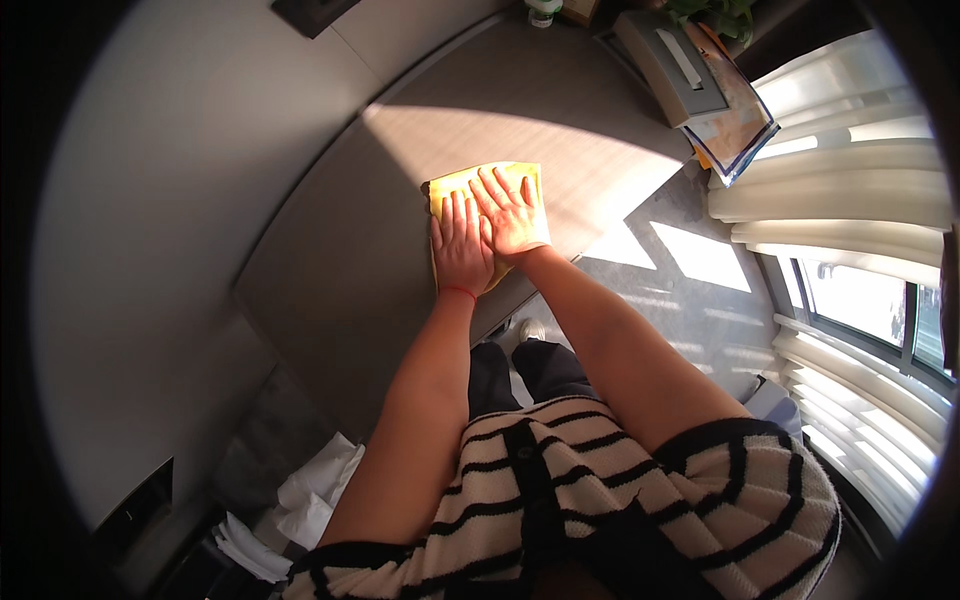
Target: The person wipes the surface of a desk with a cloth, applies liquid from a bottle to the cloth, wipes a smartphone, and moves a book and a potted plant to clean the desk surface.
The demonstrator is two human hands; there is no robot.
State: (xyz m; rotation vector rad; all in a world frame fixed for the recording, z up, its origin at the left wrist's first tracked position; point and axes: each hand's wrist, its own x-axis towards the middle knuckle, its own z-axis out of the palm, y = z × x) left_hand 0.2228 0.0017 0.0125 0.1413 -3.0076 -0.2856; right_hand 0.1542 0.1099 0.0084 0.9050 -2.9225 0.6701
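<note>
A yellow cloth (448, 182) lies spread on a grey-brown wood-grain tabletop (337, 247). My left hand (459, 247) rests flat on the cloth's left part, its fingers pointing away from me and a thin red cord around the wrist. Beside it, my right hand (511, 217) presses palm down on the right part, fingers spread. The two hands touch or overlap slightly at the thumbs. Neither is curled around the cloth, and its middle is hidden under them. Bright sunlight falls across the right hand and the tabletop behind it.
At the far right corner stand a grey tissue box (667, 71), a printed packet or booklet (739, 124) and a green plant (724, 16). A white-and-green container (541, 11) sits farther back. Cream curtains (825, 199) hang by the window; white crumpled material (315, 495) lies lower left.
</note>
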